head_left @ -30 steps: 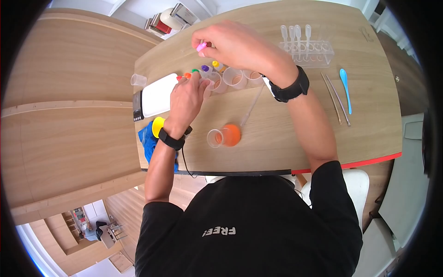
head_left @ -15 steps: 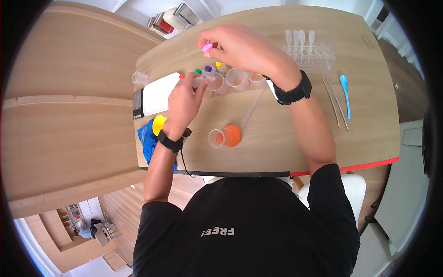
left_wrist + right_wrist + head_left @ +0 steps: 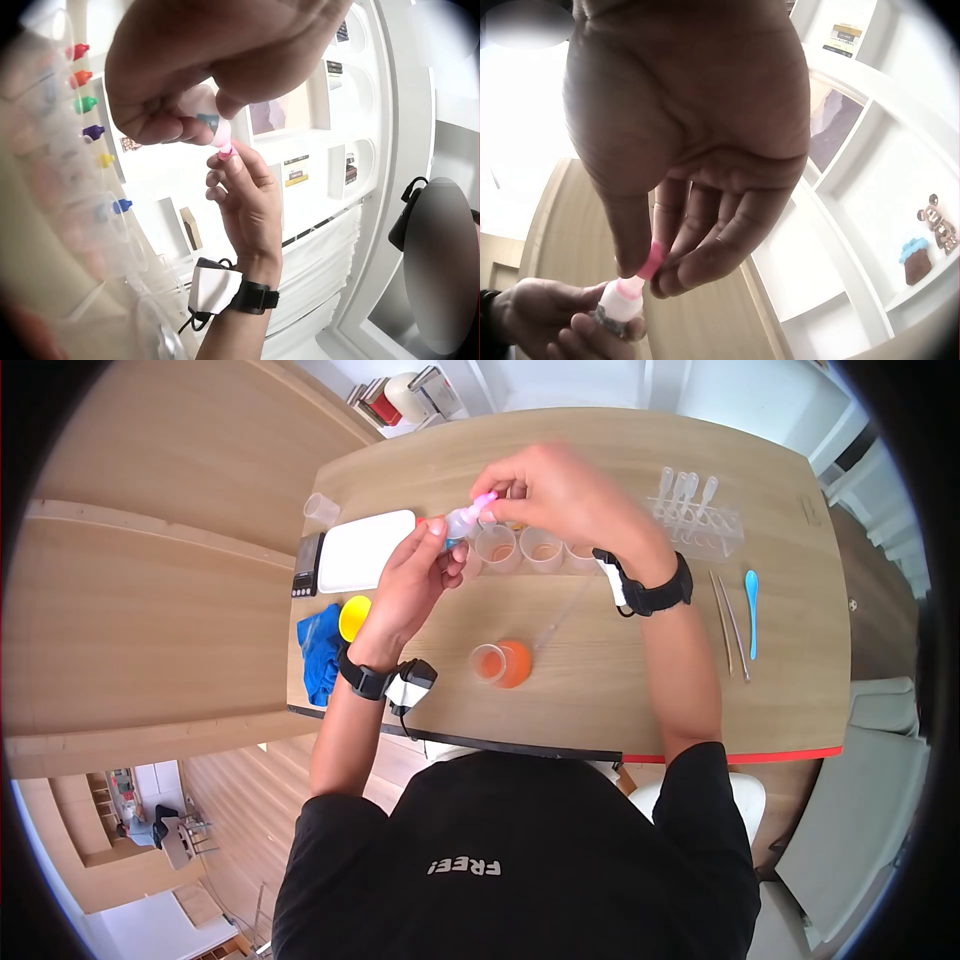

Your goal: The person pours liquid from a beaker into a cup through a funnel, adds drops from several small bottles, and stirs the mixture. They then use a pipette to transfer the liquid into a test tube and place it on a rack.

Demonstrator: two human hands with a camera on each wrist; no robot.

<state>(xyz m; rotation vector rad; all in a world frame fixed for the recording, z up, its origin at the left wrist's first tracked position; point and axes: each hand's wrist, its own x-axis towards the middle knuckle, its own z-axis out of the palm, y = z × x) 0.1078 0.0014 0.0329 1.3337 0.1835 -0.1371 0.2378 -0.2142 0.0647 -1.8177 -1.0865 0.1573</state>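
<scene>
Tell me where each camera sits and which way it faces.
Head: on the head, facing forward and down at the table; arms and black shirt show.
Left wrist: on that wrist, facing the left hand and bottle; right hand shows.
Right wrist: on that wrist, facing the right hand and pink cap; left hand shows.
Shared by both wrist views: bottle, white shelves.

the right hand (image 3: 562, 485) and left hand (image 3: 412, 578) have come together: the pink cap (image 3: 653, 259), held apart from the small dropper bottle (image 3: 619, 305) a second ago, now meets that bottle's nozzle (image 3: 632, 284). the left hand has also turned, and its black-and-white wrist camera (image 3: 410, 686), mostly hidden before, shows plainly.
</scene>
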